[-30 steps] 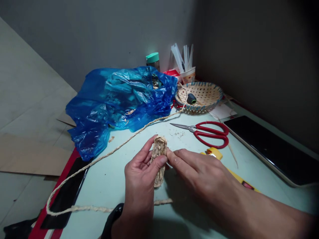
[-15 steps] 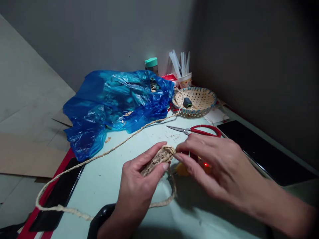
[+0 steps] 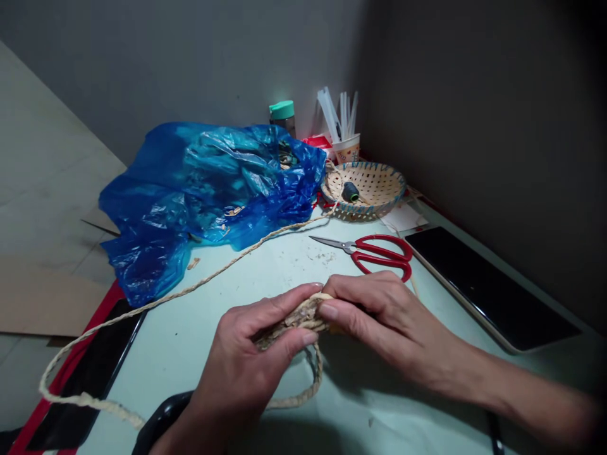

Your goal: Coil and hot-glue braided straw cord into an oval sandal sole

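Note:
Between my hands, above the table, is a small coiled piece of braided straw rope (image 3: pixel 291 321). My left hand (image 3: pixel 258 354) is closed around its left side, thumb in front and fingers behind. At the right end, my right hand (image 3: pixel 374 316) pinches the straw between thumb and forefinger; its other fingertips are hidden behind the piece. From the coil a long twisted straw cord (image 3: pixel 222 268) loops below, out to the left and back to the woven basket (image 3: pixel 364 189). Red-handled scissors (image 3: pixel 379 253) lie just beyond my right hand.
A crumpled blue plastic bag (image 3: pixel 213 183) covers the back left. Behind stand a green-lidded bottle (image 3: pixel 283 114) and a paper cup (image 3: pixel 347 149) holding clear plastic strips. A dark spool (image 3: pixel 350 192) rests in the basket. A black tablet (image 3: pixel 493 291) lies at the right, and another dark panel (image 3: pixel 80 392) at the left edge.
My right hand has moved left and now grips the end of the straw piece. The scissors' handles are more exposed, and the whole view has shifted slightly.

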`<state>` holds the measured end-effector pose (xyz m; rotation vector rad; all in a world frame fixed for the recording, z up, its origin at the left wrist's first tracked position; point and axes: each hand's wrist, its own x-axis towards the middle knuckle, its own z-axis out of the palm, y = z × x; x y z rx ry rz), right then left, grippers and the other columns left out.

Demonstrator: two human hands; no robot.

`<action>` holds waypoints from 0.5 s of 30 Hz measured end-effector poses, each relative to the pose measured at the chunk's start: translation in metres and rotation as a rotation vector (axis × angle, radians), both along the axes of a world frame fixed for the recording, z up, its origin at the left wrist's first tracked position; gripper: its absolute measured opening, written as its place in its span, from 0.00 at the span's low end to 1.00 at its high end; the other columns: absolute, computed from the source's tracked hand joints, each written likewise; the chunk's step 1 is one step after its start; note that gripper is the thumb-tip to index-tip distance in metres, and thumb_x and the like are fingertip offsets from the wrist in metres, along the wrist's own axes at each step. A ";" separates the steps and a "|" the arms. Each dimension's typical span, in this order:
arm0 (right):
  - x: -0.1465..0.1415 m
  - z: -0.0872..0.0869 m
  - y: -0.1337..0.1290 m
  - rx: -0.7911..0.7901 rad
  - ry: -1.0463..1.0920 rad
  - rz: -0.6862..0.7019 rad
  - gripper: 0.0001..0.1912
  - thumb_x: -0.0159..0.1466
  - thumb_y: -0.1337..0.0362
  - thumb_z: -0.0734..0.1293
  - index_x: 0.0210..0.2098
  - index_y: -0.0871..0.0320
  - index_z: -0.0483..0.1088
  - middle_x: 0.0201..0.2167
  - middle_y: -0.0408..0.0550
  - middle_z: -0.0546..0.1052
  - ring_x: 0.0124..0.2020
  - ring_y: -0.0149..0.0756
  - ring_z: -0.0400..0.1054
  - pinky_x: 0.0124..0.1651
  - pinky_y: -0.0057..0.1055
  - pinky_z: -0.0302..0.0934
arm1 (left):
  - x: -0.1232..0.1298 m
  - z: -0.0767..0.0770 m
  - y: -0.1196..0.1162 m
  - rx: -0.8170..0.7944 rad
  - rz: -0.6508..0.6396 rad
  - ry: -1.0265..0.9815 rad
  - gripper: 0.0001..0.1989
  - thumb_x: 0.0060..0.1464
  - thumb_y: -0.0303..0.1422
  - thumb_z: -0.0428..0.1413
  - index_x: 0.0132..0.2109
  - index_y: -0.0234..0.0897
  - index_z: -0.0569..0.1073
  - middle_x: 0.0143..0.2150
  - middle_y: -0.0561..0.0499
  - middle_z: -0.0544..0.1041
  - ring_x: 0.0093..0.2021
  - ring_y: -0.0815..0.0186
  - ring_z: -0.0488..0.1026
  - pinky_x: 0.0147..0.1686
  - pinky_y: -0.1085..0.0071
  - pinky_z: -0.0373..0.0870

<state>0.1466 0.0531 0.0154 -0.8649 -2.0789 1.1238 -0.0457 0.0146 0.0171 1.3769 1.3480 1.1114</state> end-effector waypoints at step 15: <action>0.011 0.020 0.012 -0.151 -0.237 0.101 0.24 0.72 0.46 0.59 0.34 0.58 0.73 0.28 0.44 0.74 0.31 0.34 0.66 0.35 0.31 0.56 | -0.012 0.014 0.010 -0.010 -0.213 -0.018 0.20 0.52 0.25 0.66 0.48 0.57 0.82 0.47 0.59 0.85 0.48 0.64 0.82 0.50 0.76 0.75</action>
